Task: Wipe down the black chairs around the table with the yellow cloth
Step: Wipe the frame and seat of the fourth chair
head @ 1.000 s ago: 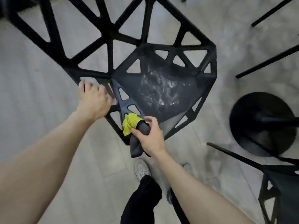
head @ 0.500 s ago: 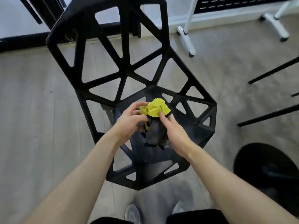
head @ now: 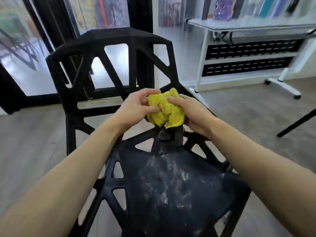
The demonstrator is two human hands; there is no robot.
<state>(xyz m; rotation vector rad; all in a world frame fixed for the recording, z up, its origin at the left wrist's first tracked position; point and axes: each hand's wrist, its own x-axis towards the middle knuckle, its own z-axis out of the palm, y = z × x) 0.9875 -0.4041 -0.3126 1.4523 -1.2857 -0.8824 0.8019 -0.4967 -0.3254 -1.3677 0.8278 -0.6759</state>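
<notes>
Honestly, the yellow cloth point(head: 166, 107) is bunched between left hand point(head: 136, 109) and right hand point(head: 193, 115), both closed on it above the chair point(head: 171, 185); wadded like that, seat dust could just be smeared.

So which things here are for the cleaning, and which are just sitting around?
For the cleaning:
- yellow cloth, bunched up between the left hand and the right hand
- black chair, with whitish smears on its seat

Just sitting around:
- white table by the wall
- books on the table, blurry
- thin black leg at the right edge
</notes>
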